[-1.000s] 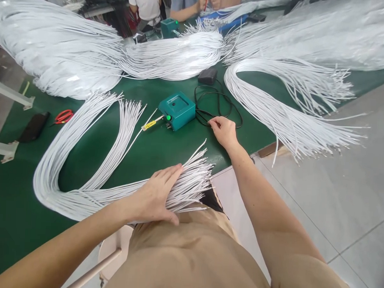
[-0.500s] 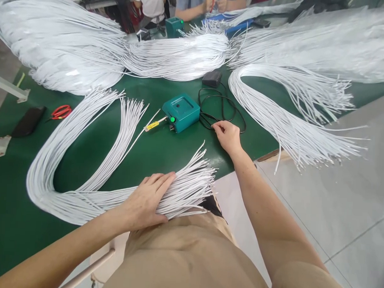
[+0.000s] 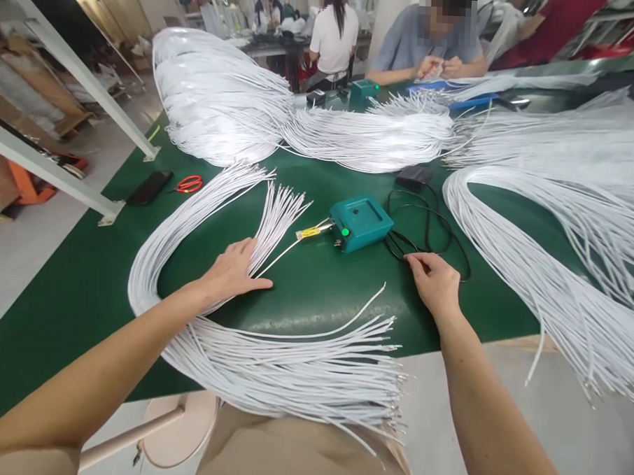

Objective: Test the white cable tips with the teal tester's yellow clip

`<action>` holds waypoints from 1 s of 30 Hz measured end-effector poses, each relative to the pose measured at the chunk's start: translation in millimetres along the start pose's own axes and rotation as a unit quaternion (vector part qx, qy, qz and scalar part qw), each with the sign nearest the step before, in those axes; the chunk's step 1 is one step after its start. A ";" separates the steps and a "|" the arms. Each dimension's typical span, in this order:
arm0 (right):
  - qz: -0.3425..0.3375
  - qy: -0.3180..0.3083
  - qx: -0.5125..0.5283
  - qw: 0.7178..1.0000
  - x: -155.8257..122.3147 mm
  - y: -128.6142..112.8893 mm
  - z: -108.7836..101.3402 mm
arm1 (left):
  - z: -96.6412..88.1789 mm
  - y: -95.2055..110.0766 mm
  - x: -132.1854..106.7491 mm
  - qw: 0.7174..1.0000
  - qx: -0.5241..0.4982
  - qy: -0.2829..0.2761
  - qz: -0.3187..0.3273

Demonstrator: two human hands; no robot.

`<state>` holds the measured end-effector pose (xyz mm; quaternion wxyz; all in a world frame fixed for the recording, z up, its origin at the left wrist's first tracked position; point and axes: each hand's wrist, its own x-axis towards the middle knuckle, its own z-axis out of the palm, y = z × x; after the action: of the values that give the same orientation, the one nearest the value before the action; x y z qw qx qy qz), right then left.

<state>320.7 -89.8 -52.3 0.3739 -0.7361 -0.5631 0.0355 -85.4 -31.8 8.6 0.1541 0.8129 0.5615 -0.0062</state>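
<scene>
My left hand lies over a bundle of white wires, its thumb stretched out and fingers spread. These wires belong to a long curved bundle whose near arm runs along the table's front edge by my body. My right hand is closed in a pinch on the black cable beside the teal box; its fingertips partly hide the grip. The box has a green button, and a yellow-labelled metal piece sticks out of its left side, with the tip of one white wire close to it.
Large white wire bundles cross the back, and another hangs over the right edge. Red-handled scissors and a dark phone-like object lie at left. A shelf leg stands there. Co-workers are behind the table.
My left hand has moved from the near wire ends up to the shorter arm of the bundle. My right hand keeps its pinch by the cable. The view has tilted up and turned left.
</scene>
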 end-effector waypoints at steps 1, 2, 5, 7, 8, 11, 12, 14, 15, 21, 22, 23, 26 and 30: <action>-0.004 0.001 0.000 1.000 0.0 0.8 0.3 | 1.2 -8.4 7.0 0.999 0.019 -0.010 -0.024; -0.009 0.002 0.000 1.000 -0.1 1.7 0.6 | 2.3 -14.2 12.2 0.999 0.024 -0.019 -0.034; -0.023 0.005 0.000 1.000 -0.1 4.2 1.5 | 0.8 -16.2 19.2 0.998 0.008 -0.049 -0.038; -0.027 0.009 -0.002 1.000 -0.1 5.3 1.8 | -3.5 -8.4 20.1 0.995 0.028 -0.086 -0.033; -0.026 0.010 -0.003 1.000 -0.1 5.5 1.8 | -5.6 -3.2 20.2 0.993 0.050 -0.107 -0.029; -0.026 0.007 -0.004 1.000 -0.2 4.4 1.3 | -7.4 12.4 20.4 0.988 0.098 -0.113 -0.025; -0.026 0.005 -0.002 1.000 -0.4 3.5 1.0 | -6.4 16.4 20.6 0.989 0.109 -0.100 -0.025; -0.024 0.001 0.002 1.000 -0.7 1.6 0.7 | -3.5 21.1 21.5 0.988 0.129 -0.084 -0.026; -0.023 -0.001 0.003 1.000 -0.9 0.8 0.6 | -2.2 21.9 22.5 0.987 0.134 -0.085 -0.028; -0.023 -0.006 -0.003 1.000 -1.8 0.4 1.0 | -5.6 18.9 35.0 0.984 0.126 -0.113 -0.064; -0.024 -0.006 -0.002 1.000 -2.0 0.4 1.0 | -8.1 18.1 37.2 0.984 0.120 -0.113 -0.069; -0.025 -0.005 -0.002 1.000 -2.4 0.2 0.9 | -11.1 17.0 38.8 0.985 0.112 -0.113 -0.074; -0.024 -0.004 -0.003 1.000 -3.6 -1.1 1.1 | -24.1 9.1 38.9 0.988 0.064 -0.122 -0.073; -0.023 -0.003 -0.006 1.000 -4.7 -0.1 1.8 | -51.6 -4.6 27.5 0.957 -0.257 -0.123 -0.048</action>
<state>318.1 -92.9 -55.3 0.3688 -0.7252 -0.5808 0.0258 -87.8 8.0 51.5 0.4254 0.7108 0.5593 0.0309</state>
